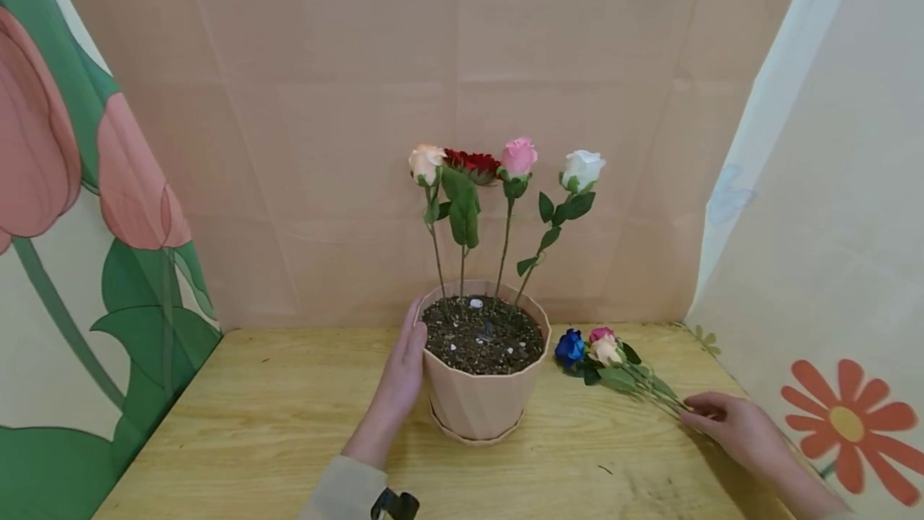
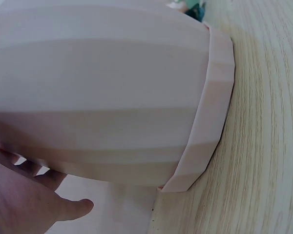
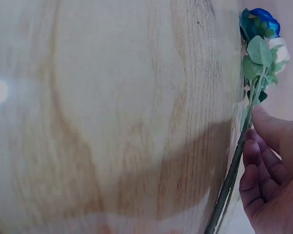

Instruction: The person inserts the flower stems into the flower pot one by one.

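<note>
My left hand (image 1: pixel 400 375) lies against the left side of the pink pot (image 1: pixel 476 404), fingers extended along its wall; in the left wrist view the hand (image 2: pixel 27 197) touches the pot (image 2: pixel 102 83) with the thumb held away. Four flowers stand in its soil (image 1: pixel 484 343): a peach rose (image 1: pixel 427 164), a red flower (image 1: pixel 476 164), a pink rose (image 1: pixel 518 157) and a white rose (image 1: pixel 583 169). At the right, my right hand (image 1: pixel 739 432) pinches the stems (image 1: pixel 660 397) of lying blue, pink and peach roses; the right wrist view shows thumb and curled fingers (image 3: pixel 276 165) at those stems (image 3: pixel 234 165).
The pot stands on a saucer (image 1: pixel 480 440) on the wooden table (image 1: pixel 289 416). Behind rises a plain pinkish-brown backdrop (image 1: pixel 332 103). Flower-printed sheets hang at the left (image 1: pixel 144 295) and right (image 1: pixel 823 263). A small dark scrap (image 1: pixel 605 469) lies near the front.
</note>
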Action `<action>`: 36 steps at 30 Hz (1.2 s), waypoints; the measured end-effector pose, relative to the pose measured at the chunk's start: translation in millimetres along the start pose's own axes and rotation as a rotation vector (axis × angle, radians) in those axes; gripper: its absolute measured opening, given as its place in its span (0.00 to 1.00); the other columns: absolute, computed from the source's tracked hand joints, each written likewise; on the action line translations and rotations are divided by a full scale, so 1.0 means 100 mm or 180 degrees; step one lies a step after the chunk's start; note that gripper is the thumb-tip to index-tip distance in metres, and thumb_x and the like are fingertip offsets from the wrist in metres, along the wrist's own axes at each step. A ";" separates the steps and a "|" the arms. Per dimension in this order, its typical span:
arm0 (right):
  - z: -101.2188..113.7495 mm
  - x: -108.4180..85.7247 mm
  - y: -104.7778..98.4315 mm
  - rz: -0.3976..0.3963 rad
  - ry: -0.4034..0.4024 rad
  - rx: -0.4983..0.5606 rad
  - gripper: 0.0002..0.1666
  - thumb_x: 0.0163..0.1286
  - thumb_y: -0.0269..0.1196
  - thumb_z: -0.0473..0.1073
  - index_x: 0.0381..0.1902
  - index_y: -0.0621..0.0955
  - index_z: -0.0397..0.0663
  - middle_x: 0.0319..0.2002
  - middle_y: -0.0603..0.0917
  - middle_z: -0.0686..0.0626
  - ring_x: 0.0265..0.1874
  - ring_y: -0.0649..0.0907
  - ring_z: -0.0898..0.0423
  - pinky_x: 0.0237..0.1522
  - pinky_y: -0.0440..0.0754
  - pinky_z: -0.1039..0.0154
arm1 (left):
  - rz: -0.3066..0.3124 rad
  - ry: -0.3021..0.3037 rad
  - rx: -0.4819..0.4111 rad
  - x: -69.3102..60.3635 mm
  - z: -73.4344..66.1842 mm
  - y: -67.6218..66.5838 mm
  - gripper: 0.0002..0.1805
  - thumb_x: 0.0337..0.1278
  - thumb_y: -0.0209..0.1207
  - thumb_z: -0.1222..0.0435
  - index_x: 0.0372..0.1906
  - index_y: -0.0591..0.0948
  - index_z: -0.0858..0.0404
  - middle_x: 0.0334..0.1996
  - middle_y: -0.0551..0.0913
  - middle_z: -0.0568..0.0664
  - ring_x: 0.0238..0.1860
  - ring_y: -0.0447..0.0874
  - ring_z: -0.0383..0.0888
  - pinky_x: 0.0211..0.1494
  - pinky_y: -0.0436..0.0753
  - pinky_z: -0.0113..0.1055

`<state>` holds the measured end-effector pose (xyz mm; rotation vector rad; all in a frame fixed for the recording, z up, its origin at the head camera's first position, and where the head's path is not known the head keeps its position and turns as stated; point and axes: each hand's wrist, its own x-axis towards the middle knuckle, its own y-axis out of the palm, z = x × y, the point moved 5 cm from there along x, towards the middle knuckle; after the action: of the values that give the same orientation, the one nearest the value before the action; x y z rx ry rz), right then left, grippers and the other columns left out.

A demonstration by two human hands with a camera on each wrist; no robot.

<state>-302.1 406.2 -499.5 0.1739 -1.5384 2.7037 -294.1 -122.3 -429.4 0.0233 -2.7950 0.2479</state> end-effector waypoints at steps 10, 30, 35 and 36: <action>-0.07 -0.02 0.04 -0.0161 -0.0032 -0.0129 0.24 0.68 0.81 0.53 0.53 0.92 0.42 0.41 0.93 0.50 0.40 0.90 0.51 0.44 0.88 0.48 | 0.0009 -0.0002 0.0020 0.00 0.00 0.00 0.34 0.92 0.35 0.42 0.92 0.50 0.39 0.90 0.50 0.47 0.88 0.49 0.60 0.86 0.48 0.69; -0.05 -0.06 -0.08 0.0051 0.0092 0.0171 0.26 0.77 0.74 0.56 0.59 0.90 0.42 0.50 0.93 0.45 0.46 0.88 0.51 0.38 0.86 0.61 | -0.0005 0.0034 0.0013 -0.01 0.00 0.00 0.33 0.93 0.34 0.43 0.92 0.51 0.42 0.90 0.49 0.50 0.88 0.47 0.62 0.85 0.45 0.71; 0.07 -0.10 -0.18 -0.0028 0.0014 0.0209 0.25 0.81 0.71 0.55 0.61 0.89 0.41 0.52 0.92 0.43 0.47 0.89 0.48 0.36 0.86 0.63 | -0.0008 0.0027 0.0009 -0.01 -0.01 0.00 0.34 0.93 0.34 0.43 0.92 0.51 0.42 0.90 0.50 0.51 0.88 0.48 0.63 0.85 0.46 0.71; 0.10 -0.10 -0.20 -0.0055 0.0001 0.0228 0.25 0.81 0.70 0.55 0.62 0.89 0.41 0.52 0.92 0.43 0.48 0.89 0.47 0.37 0.86 0.63 | -0.0004 0.0014 0.0003 -0.01 0.00 0.00 0.34 0.93 0.34 0.43 0.92 0.51 0.41 0.90 0.49 0.51 0.88 0.48 0.63 0.85 0.46 0.71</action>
<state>-289.5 407.8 -478.5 0.1875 -1.4341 2.7470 -293.2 -122.1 -429.3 0.0247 -2.7904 0.2485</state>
